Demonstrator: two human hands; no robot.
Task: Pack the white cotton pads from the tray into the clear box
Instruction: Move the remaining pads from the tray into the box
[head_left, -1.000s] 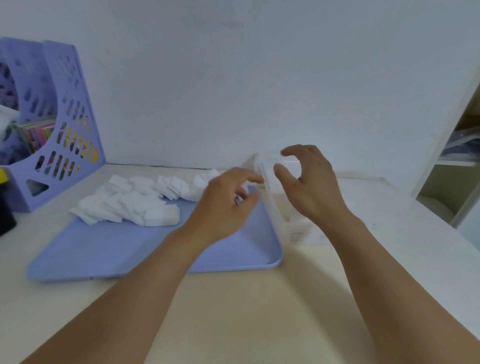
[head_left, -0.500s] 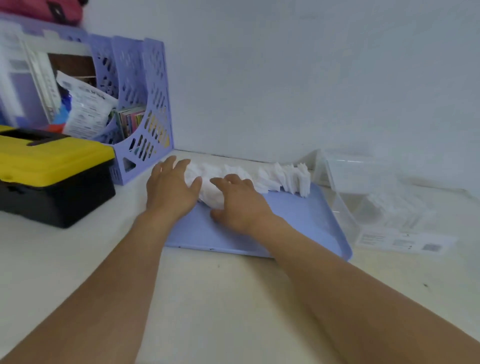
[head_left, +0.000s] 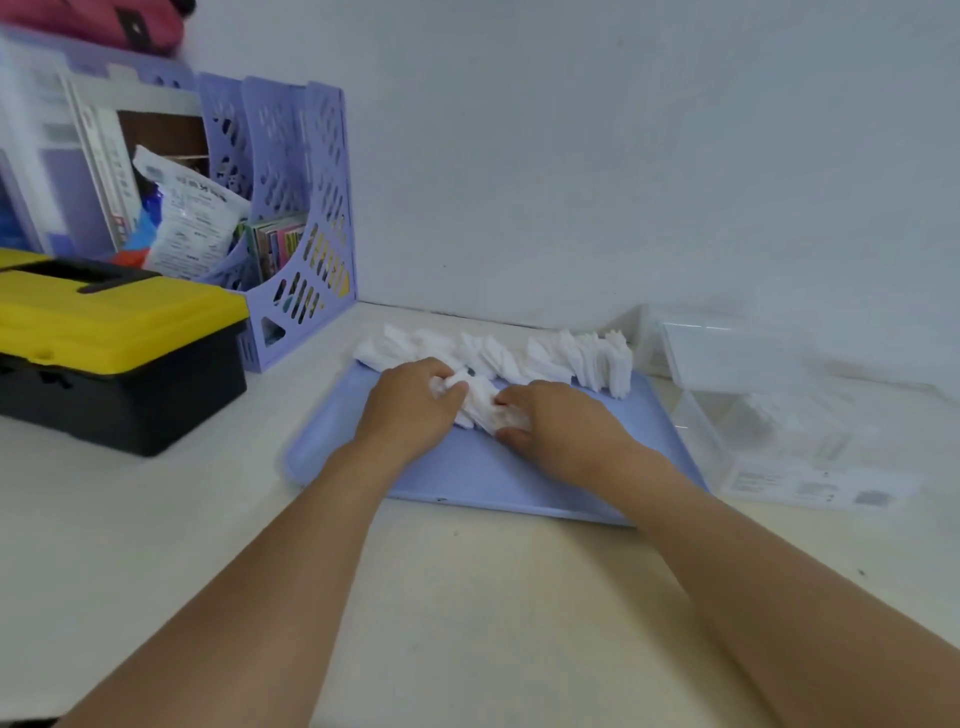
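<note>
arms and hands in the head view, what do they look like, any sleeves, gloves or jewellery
Both forearms are bare all the way to the bottom edge of the picture: no sleeves show. The left hand and right hand wear no gloves, and no watch, bracelet or ring shows. The fingers are partly hidden, so rings cannot be fully ruled out.

A lilac tray (head_left: 467, 475) seen on a pale table (head_left: 156, 519), a small bunch of white cotton pads (head_left: 480, 402) gathered between the left hand (head_left: 410, 410) and the right hand (head_left: 558, 431), more pads lined along the far edge, a clear box (head_left: 753, 415) placed just beside the tray on the right, a yellow-lidded toolbox (head_left: 114, 343) and a purple file rack (head_left: 291, 218) seen at the left.
</note>
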